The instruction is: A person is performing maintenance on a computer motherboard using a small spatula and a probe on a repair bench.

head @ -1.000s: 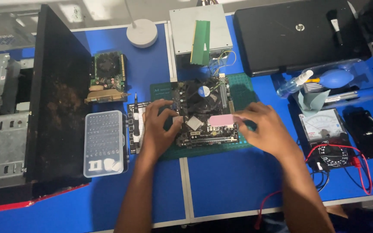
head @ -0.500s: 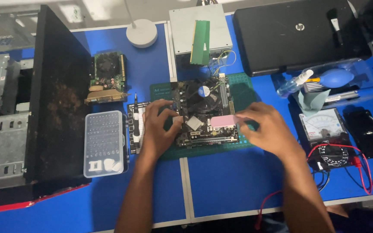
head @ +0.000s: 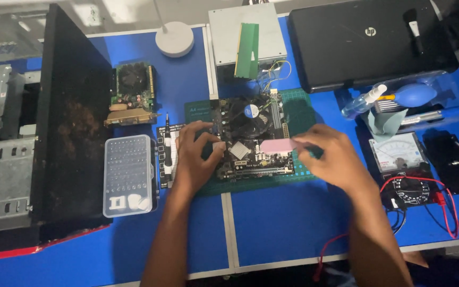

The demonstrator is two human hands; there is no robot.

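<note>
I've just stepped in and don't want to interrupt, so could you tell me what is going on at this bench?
A person is working on a bare motherboard lying on a green cutting mat on the blue table. The left hand rests on the board's left edge, while the right hand holds a pink eraser over the board. A bit case, a graphics card and a multimeter lie around.

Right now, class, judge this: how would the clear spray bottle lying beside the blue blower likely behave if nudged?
The spray bottle lies on its side, so its round body would probably roll. It looks like thin clear plastic, likely light. The blue blower close by might stop it.
</note>
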